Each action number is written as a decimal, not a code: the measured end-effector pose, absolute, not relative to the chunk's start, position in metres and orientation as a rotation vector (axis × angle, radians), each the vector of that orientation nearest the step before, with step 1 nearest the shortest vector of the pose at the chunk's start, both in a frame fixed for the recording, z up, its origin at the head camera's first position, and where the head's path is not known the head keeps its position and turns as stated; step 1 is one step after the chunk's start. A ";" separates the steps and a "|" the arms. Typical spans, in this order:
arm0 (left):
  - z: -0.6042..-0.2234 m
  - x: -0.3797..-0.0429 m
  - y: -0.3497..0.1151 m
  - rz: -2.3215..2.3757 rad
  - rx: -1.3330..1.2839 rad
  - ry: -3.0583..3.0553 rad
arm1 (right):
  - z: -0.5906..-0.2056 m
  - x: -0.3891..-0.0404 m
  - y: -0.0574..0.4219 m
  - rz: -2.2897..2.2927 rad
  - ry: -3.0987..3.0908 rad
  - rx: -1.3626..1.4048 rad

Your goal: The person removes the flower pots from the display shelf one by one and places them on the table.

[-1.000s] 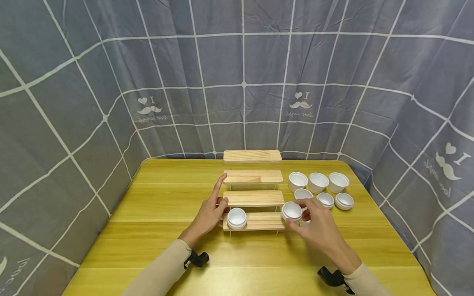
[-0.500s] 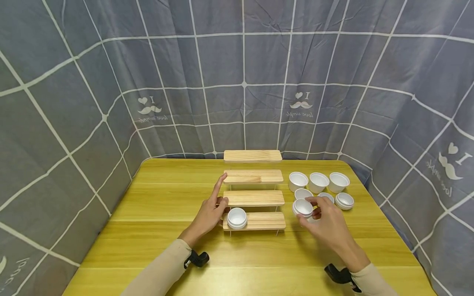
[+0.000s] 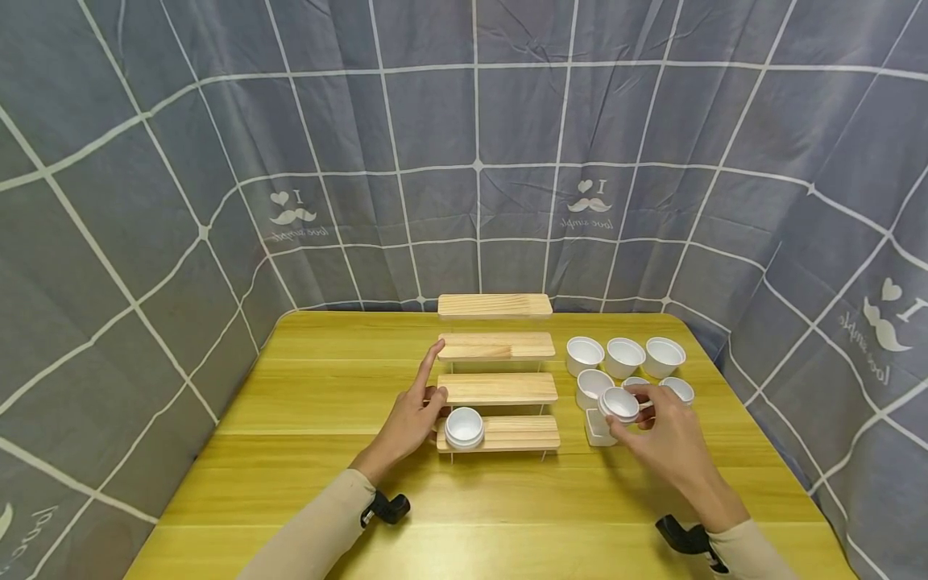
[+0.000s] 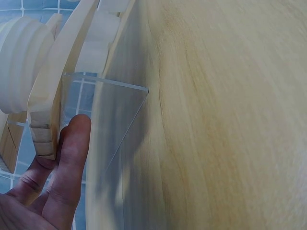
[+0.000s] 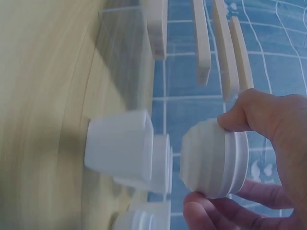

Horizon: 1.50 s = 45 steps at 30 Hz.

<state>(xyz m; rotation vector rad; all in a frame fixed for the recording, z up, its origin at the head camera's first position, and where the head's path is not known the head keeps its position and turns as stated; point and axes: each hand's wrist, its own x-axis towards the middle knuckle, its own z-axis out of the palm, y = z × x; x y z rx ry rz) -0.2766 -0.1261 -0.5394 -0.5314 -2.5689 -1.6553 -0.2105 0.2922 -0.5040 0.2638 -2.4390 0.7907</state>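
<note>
My right hand [image 3: 670,435] grips a small white round cup [image 3: 619,403] with stepped sides, thumb on one side and fingers on the other. The cup is off the table, above and right of a white square cup [image 3: 598,429]; in the right wrist view a gap separates it from that square cup [image 5: 117,143]. My left hand [image 3: 406,423] rests at the left end of a tiered wooden stand [image 3: 496,390], index finger extended along it. The left wrist view shows fingers [image 4: 72,163] touching the board end, one beneath it. Another stepped white cup [image 3: 464,428] sits on the lowest board's left.
White round cups [image 3: 625,354] stand in rows right of the stand, some partly hidden by my right hand. Clear supports [image 4: 129,86] hold up the boards. A grey checked curtain [image 3: 476,121] surrounds the wooden table [image 3: 333,354] at the back and sides.
My right hand has carried the stepped cup from the lowest board's right end rightward, towards the other cups. The square cup now shows. My left hand has stayed put.
</note>
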 end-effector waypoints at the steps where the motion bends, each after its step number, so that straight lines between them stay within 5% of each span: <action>1: -0.539 -0.276 -0.126 -1.657 -0.532 -2.567 | -0.504 -0.211 0.294 0.786 -2.437 0.256; 45: -0.538 -0.276 -0.126 -1.651 -0.535 -2.575 | -0.532 -0.220 0.353 0.760 -2.679 0.045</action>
